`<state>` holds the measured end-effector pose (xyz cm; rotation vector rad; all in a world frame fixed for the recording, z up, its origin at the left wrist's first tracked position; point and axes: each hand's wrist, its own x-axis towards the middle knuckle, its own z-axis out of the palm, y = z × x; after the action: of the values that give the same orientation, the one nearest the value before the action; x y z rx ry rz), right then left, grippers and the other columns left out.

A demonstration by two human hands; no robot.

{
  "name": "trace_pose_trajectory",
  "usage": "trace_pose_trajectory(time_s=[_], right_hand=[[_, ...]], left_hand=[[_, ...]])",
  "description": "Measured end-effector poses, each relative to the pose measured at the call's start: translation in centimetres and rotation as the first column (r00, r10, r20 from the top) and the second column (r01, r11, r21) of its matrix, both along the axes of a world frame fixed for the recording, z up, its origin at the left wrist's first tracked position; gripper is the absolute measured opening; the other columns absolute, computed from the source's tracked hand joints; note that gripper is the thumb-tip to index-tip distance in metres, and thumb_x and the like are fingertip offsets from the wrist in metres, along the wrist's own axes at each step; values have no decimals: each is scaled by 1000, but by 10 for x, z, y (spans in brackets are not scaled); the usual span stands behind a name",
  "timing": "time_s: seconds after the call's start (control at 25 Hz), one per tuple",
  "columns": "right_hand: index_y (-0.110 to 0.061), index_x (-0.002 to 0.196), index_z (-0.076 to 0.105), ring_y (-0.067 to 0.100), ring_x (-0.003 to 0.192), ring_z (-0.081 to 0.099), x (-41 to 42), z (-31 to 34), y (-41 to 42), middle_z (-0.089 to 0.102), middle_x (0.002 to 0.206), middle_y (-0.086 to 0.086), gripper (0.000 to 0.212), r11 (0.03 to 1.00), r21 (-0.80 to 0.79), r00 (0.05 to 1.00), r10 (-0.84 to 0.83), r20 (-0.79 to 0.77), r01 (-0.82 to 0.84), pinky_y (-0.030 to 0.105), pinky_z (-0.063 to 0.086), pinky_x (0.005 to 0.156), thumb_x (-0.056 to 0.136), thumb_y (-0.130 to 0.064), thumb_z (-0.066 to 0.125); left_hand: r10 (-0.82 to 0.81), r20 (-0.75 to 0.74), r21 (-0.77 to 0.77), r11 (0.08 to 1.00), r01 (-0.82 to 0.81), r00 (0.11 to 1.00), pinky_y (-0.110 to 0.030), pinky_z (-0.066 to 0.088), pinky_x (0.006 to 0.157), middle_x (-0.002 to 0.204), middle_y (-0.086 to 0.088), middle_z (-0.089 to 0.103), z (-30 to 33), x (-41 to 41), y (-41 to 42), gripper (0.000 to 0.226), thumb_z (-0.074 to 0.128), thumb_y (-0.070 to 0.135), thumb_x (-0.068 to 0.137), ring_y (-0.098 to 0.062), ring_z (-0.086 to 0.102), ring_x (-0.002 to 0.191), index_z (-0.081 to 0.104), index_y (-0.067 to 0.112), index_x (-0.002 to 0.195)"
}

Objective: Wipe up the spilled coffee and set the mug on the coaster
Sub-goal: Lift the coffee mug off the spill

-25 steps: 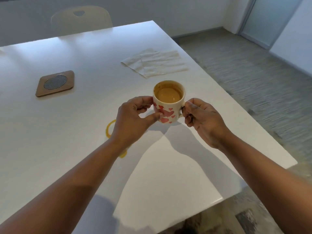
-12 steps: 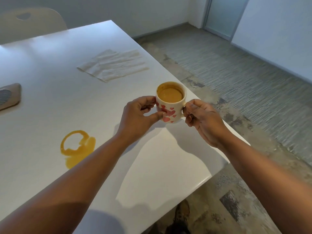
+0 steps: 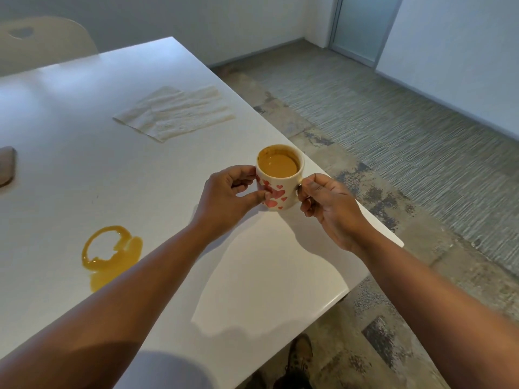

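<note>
Both hands are on the one mug (image 3: 279, 178): my left hand (image 3: 224, 199) pinches its heart-printed wall between thumb and fingers, and my right hand (image 3: 327, 204) is closed around the handle side, though the handle itself is hidden behind the fingers. I hold the mug near the tabletop's (image 3: 84, 136) right edge; whether its base touches the surface I cannot tell. It is well filled with milky coffee, so I judge that a tilt or jolt on the way across could slop more over the rim, and this close to the edge that would go onto the floor (image 3: 393, 136). One coffee spill (image 3: 111, 255), a ring with a puddle, lies to the near left, unwiped; dragging a forearm through it would smear it. One paper napkin (image 3: 175, 113) lies flat at the far side, untouched. One coaster (image 3: 6, 165) shows only as a corner at the left frame edge, well apart from the mug. One chair (image 3: 42, 43) stands beyond the tabletop.
</note>
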<state>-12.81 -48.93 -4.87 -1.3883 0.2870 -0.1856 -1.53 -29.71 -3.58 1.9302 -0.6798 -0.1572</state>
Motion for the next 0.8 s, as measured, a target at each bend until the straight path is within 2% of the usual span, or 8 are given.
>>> trace_pose_trajectory(time_s=[0.24, 0.56, 0.64, 0.8], right_hand=[[-27, 77, 68, 12, 68, 51, 4, -2, -2, 62, 78, -1, 25, 1000, -1, 1000, 4, -15, -4, 27, 42, 65, 96, -36, 55], [-19, 80, 65, 13, 66, 49, 8, -4, 5, 59, 78, 4, 23, 1000, -13, 1000, -26, -10, 26, 28, 39, 63, 95, -33, 55], [-14, 83, 65, 12, 64, 48, 8, -3, 8, 59, 78, 7, 24, 997, -55, 998, -55, -16, 54, 29, 38, 62, 95, -34, 56], [-14, 76, 61, 10, 56, 43, 5, 1, 10, 51, 60, -1, 34, 951, -241, 980, -198, 7, 194, 28, 35, 54, 93, -44, 58]], left_hand=[[15, -7, 2, 1000, -15, 1000, -32, 59, 99, 121, 3, 75, -2, 1, 0, 52, 88, 27, 80, -12, 71, 110, 72, 16, 128], [2, -12, 11, 1000, -2, 1000, -33, 58, 100, 123, 2, 75, -4, 6, 4, 53, 87, 27, 81, -13, 70, 112, 71, 15, 130], [-4, -9, 15, 1000, 5, 1000, -32, 58, 100, 124, 2, 74, -4, 7, 4, 54, 87, 27, 81, -13, 70, 112, 71, 15, 131], [-19, 4, 96, 995, 18, 1000, -30, 58, 100, 130, 3, 72, -5, 11, 8, 59, 88, 31, 80, -12, 68, 114, 68, 18, 134]])
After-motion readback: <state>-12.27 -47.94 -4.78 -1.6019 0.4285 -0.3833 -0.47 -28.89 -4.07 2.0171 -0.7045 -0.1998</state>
